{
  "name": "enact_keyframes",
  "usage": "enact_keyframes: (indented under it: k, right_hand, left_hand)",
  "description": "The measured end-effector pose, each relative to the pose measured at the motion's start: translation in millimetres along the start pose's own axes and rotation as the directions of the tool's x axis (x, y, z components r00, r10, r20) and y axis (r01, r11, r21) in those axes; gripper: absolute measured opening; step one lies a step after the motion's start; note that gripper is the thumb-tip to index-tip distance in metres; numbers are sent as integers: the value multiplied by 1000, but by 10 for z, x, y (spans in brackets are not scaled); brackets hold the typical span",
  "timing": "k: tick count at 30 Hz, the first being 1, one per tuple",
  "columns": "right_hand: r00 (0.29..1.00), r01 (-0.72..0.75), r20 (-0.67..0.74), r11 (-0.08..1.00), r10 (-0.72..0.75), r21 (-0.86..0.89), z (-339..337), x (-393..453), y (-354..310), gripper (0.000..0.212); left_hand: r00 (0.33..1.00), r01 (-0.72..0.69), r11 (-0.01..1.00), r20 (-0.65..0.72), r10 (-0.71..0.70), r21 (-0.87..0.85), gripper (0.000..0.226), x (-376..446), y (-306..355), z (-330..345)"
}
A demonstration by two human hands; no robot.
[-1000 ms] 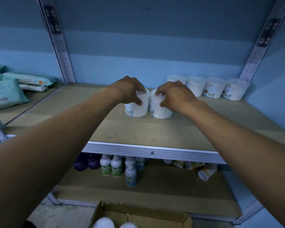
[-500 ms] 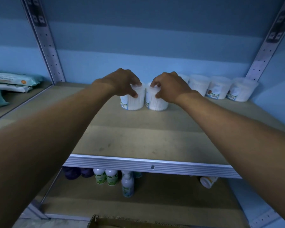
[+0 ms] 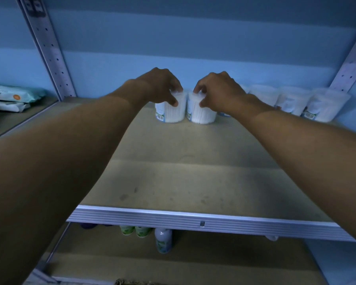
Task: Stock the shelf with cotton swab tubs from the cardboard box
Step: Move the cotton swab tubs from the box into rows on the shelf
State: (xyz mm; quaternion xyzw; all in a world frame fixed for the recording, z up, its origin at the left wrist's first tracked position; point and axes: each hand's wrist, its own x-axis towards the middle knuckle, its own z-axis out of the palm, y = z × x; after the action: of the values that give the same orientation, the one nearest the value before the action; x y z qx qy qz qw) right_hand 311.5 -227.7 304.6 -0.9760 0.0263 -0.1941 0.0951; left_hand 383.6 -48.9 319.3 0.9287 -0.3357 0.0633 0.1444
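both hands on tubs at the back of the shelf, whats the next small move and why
Probably let go of both: the left hand and right hand each grip a tub already standing upright on the shelf, beside the row.

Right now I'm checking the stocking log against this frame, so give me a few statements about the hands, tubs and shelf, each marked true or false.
1. Each hand grips its own cotton swab tub. True: the left hand holds the left tub, the right hand holds the right tub.
2. The two held tubs are stacked one on the other. False: they stand side by side on the shelf.
3. More tubs sit in a row at the back right. True.
4. The held tubs stand at the shelf's front edge. False: they are far back, near the wall.
5. Bottles stand on the lower shelf. True.
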Motion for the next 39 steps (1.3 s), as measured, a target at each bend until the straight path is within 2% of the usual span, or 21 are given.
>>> enact_keyframes:
  k: [12, 39]
  right_hand:
    - [1000, -8, 13, 1000, 8, -28, 61, 234, 66, 42]
    - [1000, -17, -15, 992, 15, -125, 243, 450, 129, 45]
  left_hand:
    - [999, -25, 998, -45, 27, 52, 50, 217, -70, 99]
    - [999, 12, 995, -51, -6, 101, 50, 374, -78, 198]
